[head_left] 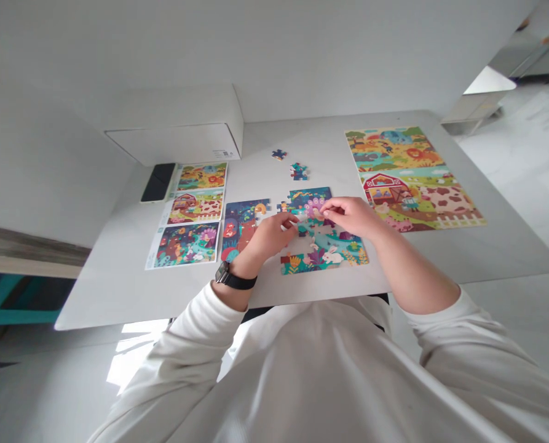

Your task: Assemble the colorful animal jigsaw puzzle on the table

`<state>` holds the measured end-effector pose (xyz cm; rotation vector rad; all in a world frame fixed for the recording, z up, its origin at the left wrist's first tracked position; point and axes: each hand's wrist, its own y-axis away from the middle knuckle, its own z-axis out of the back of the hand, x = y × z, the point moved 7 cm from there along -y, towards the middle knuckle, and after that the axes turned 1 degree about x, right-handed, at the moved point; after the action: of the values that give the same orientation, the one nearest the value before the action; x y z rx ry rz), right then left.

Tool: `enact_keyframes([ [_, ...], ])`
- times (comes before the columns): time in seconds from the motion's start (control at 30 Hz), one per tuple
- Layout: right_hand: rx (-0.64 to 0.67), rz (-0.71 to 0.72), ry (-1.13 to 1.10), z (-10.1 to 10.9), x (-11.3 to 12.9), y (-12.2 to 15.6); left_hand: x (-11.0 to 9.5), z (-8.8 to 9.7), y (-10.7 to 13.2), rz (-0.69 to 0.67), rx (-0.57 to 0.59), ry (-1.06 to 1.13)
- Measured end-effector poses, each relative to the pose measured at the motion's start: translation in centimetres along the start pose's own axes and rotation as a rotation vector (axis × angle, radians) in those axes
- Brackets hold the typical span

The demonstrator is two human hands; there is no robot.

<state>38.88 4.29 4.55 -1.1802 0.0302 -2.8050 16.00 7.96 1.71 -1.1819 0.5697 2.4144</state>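
- The left section point(235, 221) of the jigsaw might be nudged askew, since the wrist with the black watch point(230, 275) lies so close over it.
- The left hand point(272, 235) has its fingers curled towards the thumb; I cannot tell whether its grip is clamped on a piece. Its knuckles could push the sections out of line, as it sits between them.
- The right hand point(349, 215) bends thumb and forefinger towards each other over the peacock; whether that grip holds anything, I cannot tell. Pressing unevenly there could lift neighbouring tabs.
- As for looks, the left section is dark blue with a fox and a brown bear, partly covered by the left hand, near the front of the worktop point(131, 258).
- A navy loose piece point(279, 154) and a teal loose cluster point(299, 171) lie beyond the hands.
- The right section point(332, 237), before the person, shows a purple peacock, teal water, a white rabbit and yellow plants, with ragged inner edges.
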Motion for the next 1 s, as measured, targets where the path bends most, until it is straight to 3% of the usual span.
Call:
enact_keyframes([
  [0.13,0.006,0.003,0.014,-0.2,-0.5,-0.2,-0.5,0.7,0.3,0.001,-0.054,-0.076],
  [0.4,0.096,0.128,0.250,-1.0,-0.6,-0.5,-0.7,1.7,0.9,0.017,-0.067,-0.168],
  [0.6,0.101,0.103,0.345,-1.3,-1.2,-0.7,-0.8,1.6,0.8,0.013,-0.064,-0.171],
  [1.0,0.068,0.069,0.335,-1.4,-1.0,-0.8,-1.3,1.4,0.6,-0.014,-0.062,-0.245],
])
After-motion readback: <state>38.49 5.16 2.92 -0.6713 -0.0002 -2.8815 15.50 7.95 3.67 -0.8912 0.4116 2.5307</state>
